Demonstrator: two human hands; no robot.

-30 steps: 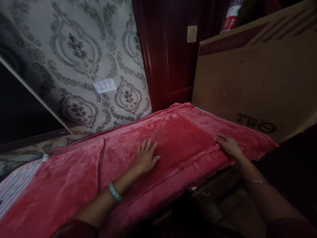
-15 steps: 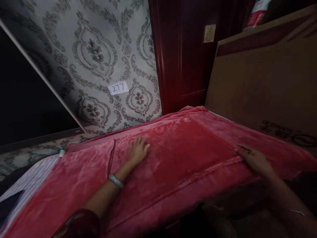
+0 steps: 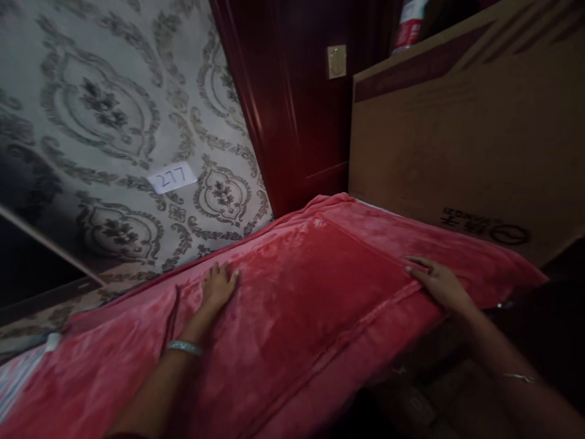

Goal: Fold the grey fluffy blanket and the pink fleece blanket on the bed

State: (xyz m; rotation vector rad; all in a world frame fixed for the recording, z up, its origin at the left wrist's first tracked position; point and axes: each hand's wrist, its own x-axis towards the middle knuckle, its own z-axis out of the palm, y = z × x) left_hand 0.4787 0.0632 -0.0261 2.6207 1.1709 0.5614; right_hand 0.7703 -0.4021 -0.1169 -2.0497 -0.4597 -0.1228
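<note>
Both hands rest flat, fingers spread, gripping nothing, on a red plush blanket (image 3: 292, 305) draped over a long raised surface whose own top is hidden under the cloth. Left hand (image 3: 218, 286) presses palm-down near the far left of a darker rectangular panel of the blanket, just beside a dark fold line (image 3: 176, 311); a pale bangle (image 3: 184, 347) sits on that wrist. Right hand (image 3: 436, 280) lies palm-down on the right corner of the same panel, fingertips on the raised seam; a thin bracelet (image 3: 518, 378) shows on that forearm. Judging from the flat palms well apart, the step looks like smoothing the blanket outward. To do it well: keep palms flat, sweep from the middle toward the edges, hold one hand as an anchor while the other slides, so the plush does not bunch. The crease by the left hand wants a push to the left; the seam under the right hand wants to stay parallel to the front edge. The front hem hangs over the near side, so too much pull could drag the cloth off. A cardboard box (image 3: 461, 140) stands touching the blanket's far right edge; a dark red door (image 3: 292, 103) and patterned wallpaper (image 3: 114, 122) with a "277" label (image 3: 172, 177) are behind. A striped cloth (image 3: 13, 384) peeks out at the far left.
</note>
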